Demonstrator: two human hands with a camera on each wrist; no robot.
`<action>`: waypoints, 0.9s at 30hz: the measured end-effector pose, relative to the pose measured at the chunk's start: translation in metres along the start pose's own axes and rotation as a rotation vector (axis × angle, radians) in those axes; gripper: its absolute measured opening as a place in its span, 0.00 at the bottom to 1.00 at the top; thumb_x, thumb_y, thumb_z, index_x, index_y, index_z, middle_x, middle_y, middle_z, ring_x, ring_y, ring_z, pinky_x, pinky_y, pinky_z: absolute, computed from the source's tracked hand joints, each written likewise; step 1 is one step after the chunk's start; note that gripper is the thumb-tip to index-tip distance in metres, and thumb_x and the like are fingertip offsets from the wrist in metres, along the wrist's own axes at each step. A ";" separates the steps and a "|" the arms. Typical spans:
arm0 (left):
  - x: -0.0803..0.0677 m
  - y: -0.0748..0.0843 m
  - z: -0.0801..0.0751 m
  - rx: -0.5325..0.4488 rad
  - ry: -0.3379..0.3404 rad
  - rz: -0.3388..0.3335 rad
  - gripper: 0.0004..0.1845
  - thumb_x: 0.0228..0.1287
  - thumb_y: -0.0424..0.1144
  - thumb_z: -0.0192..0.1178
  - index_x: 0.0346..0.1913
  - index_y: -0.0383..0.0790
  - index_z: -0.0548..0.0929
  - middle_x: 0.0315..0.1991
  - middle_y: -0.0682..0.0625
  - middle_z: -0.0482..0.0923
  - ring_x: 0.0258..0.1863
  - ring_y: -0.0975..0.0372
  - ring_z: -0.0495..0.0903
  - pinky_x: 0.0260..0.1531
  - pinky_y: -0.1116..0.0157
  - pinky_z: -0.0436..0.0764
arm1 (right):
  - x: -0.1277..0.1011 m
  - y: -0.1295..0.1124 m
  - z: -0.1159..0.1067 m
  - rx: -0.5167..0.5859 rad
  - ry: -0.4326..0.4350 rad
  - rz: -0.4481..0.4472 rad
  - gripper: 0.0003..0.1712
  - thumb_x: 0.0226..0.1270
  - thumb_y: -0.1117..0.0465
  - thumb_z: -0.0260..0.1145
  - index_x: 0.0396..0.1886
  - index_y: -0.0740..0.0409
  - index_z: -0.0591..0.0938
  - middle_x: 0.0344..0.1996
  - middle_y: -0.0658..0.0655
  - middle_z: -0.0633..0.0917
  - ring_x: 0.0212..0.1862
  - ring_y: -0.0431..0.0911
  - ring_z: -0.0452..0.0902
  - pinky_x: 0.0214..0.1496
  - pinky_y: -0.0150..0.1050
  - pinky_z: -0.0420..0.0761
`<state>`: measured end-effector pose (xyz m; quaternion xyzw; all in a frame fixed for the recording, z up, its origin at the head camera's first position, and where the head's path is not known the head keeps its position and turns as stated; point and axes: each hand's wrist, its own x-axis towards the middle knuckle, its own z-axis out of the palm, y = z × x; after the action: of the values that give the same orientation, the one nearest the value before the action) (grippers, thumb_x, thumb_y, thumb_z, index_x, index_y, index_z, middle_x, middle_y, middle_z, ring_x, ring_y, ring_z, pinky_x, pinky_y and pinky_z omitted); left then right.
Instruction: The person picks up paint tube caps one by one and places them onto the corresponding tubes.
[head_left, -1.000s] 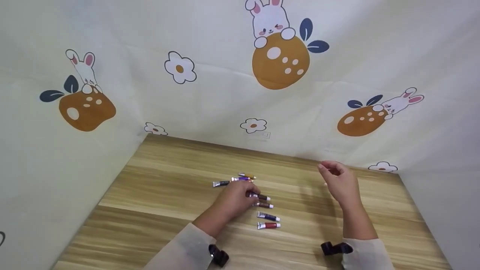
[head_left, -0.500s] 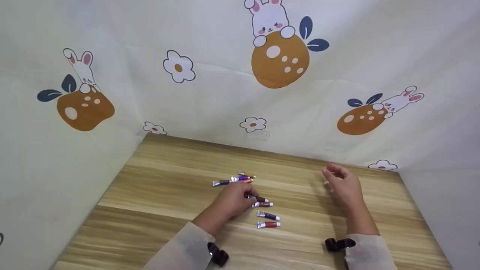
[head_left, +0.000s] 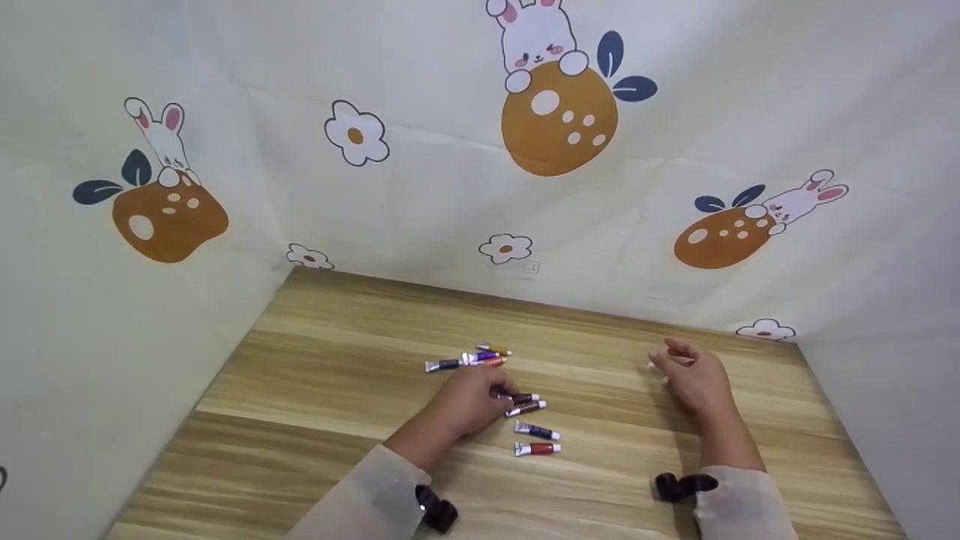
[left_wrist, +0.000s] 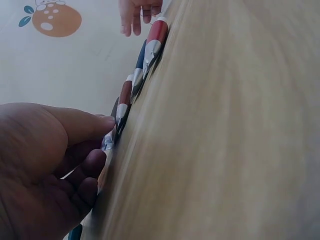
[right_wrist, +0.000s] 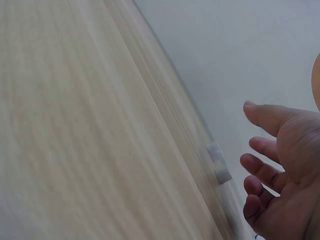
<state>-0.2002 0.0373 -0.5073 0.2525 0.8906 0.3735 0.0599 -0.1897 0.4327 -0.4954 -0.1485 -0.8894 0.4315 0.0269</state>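
In the head view my left hand [head_left: 466, 399] pinches the crimped end of a dark brown paint tube [head_left: 528, 397]. The left wrist view has the thumb against the tube's silver end, with the other fingers curled below. Close beside that tube lies a reddish-brown paint tube [head_left: 528, 409]. A dark blue paint tube [head_left: 537, 430] and a red paint tube [head_left: 537, 448] follow toward the person, white caps pointing right. Off to the right, my right hand [head_left: 694, 377] hovers with loosely bent fingers, holding nothing. Two small white pieces [right_wrist: 219, 165] are on the table near it.
Beyond the left hand lie a black paint tube [head_left: 444, 365], a purple one [head_left: 484, 357], an orange one [head_left: 495, 361] and a yellow-ochre one [head_left: 495, 349]. The wooden table [head_left: 337, 450] meets rabbit-print fabric walls [head_left: 435, 202] at the back and sides.
My right hand has moved slightly right and toward the person. My left hand stays near its place; the dark brown tube has shifted slightly, and the reddish-brown one beside it has turned a little.
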 end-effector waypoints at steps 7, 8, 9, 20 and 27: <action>0.000 0.001 0.000 -0.028 -0.022 -0.016 0.07 0.64 0.34 0.73 0.43 0.46 0.94 0.38 0.56 0.91 0.38 0.67 0.82 0.45 0.65 0.83 | 0.000 0.007 -0.006 -0.176 -0.102 0.013 0.54 0.69 0.34 0.72 0.81 0.65 0.68 0.71 0.75 0.75 0.72 0.66 0.73 0.73 0.59 0.75; 0.000 0.001 0.000 -0.037 -0.023 -0.015 0.07 0.65 0.34 0.73 0.44 0.46 0.94 0.38 0.56 0.91 0.37 0.67 0.82 0.44 0.65 0.83 | 0.000 0.008 -0.007 -0.201 -0.112 0.013 0.55 0.68 0.33 0.73 0.80 0.66 0.68 0.70 0.75 0.76 0.71 0.67 0.73 0.73 0.60 0.76; 0.000 0.001 -0.001 -0.046 -0.023 -0.013 0.07 0.65 0.34 0.73 0.44 0.46 0.94 0.38 0.55 0.91 0.37 0.67 0.82 0.44 0.65 0.83 | 0.000 0.008 -0.007 -0.220 -0.121 0.016 0.56 0.67 0.33 0.74 0.80 0.66 0.68 0.70 0.75 0.76 0.72 0.67 0.73 0.73 0.60 0.76; 0.001 -0.004 -0.016 -0.056 0.032 -0.019 0.07 0.67 0.38 0.73 0.46 0.43 0.92 0.44 0.50 0.90 0.45 0.59 0.86 0.51 0.57 0.86 | -0.003 0.009 -0.013 -0.260 -0.115 0.013 0.40 0.69 0.44 0.76 0.70 0.67 0.79 0.62 0.71 0.84 0.64 0.62 0.79 0.66 0.55 0.79; 0.005 -0.013 -0.037 -0.146 0.109 -0.140 0.08 0.69 0.38 0.72 0.49 0.45 0.93 0.46 0.50 0.88 0.44 0.60 0.82 0.47 0.59 0.83 | -0.002 0.010 -0.013 -0.270 -0.090 -0.005 0.30 0.69 0.48 0.76 0.61 0.65 0.86 0.51 0.65 0.90 0.54 0.55 0.84 0.52 0.41 0.80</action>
<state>-0.2211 0.0088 -0.4902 0.1640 0.8785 0.4452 0.0555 -0.1834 0.4479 -0.4945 -0.1289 -0.9401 0.3140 -0.0323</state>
